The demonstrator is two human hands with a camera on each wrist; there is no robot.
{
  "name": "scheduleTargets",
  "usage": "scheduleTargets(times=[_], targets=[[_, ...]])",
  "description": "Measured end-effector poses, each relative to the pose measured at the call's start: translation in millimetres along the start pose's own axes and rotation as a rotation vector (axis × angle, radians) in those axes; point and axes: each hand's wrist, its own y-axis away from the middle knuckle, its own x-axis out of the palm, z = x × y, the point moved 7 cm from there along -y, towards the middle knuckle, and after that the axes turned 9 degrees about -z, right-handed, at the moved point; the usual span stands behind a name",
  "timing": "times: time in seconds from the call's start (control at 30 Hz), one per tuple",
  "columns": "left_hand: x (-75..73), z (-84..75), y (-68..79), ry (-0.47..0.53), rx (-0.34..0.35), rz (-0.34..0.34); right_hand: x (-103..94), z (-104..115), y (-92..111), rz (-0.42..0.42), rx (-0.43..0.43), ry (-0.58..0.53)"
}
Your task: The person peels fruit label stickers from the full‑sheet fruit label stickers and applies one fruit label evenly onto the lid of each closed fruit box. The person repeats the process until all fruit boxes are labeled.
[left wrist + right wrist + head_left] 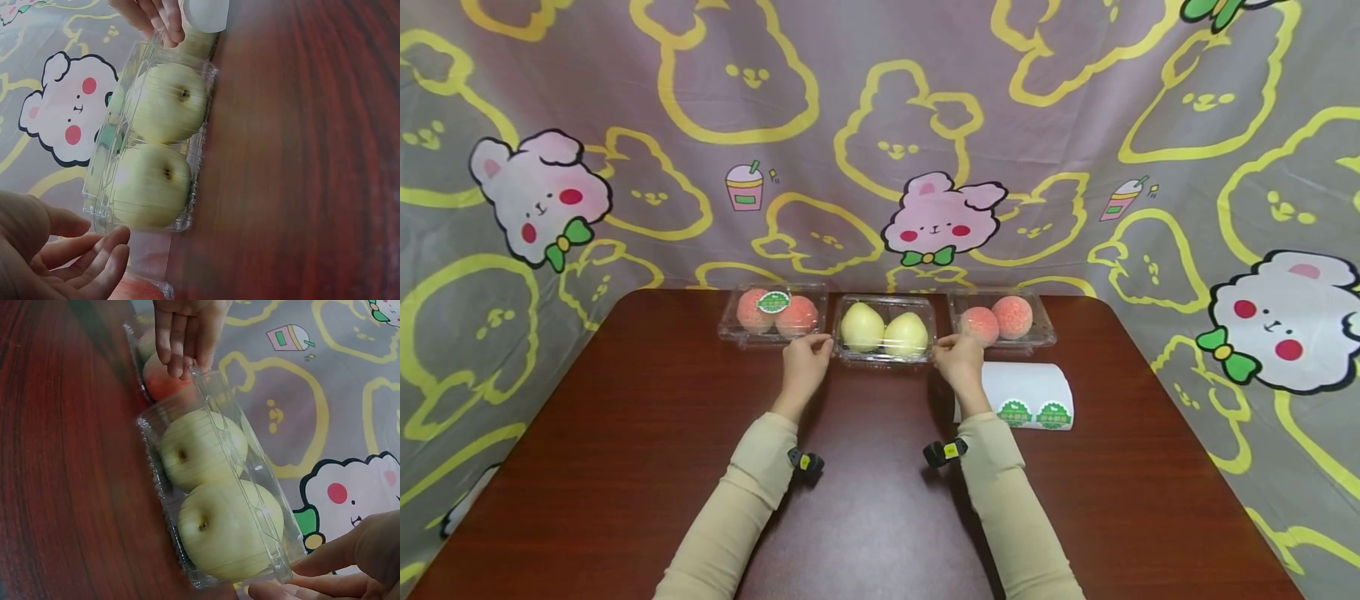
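Observation:
A clear plastic fruit box (886, 305) with two pale yellow-green fruits (169, 103) stands in the middle, near the back of the table. My left hand (806, 367) pinches its left end between thumb and fingers. At the opposite end my right hand (961, 364) pinches the box's edge, as the right wrist view shows. The lid looks closed over the fruits. Dimples on the fruits face the wrist cameras.
To the left stands a clear box with two reddish peaches (796, 317) and a round green label (773, 302). Another box of peaches (1013, 317) stands to the right. A white roll of green stickers (1030, 383) lies beside my right hand. Patterned cloth (880, 125) hangs behind the table.

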Motion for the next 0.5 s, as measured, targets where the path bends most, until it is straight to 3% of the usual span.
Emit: scheduleTargets(times=[0.3,0.5], targets=[[-5.5,3.0,5.5,0.009,-0.037,0.007,-4.9,2,9,0.022,0.016,0.056],[-10.2,5.9,7.8,-0.021,-0.048,0.014,-7.7,1,14,0.083,0.035,0.022]])
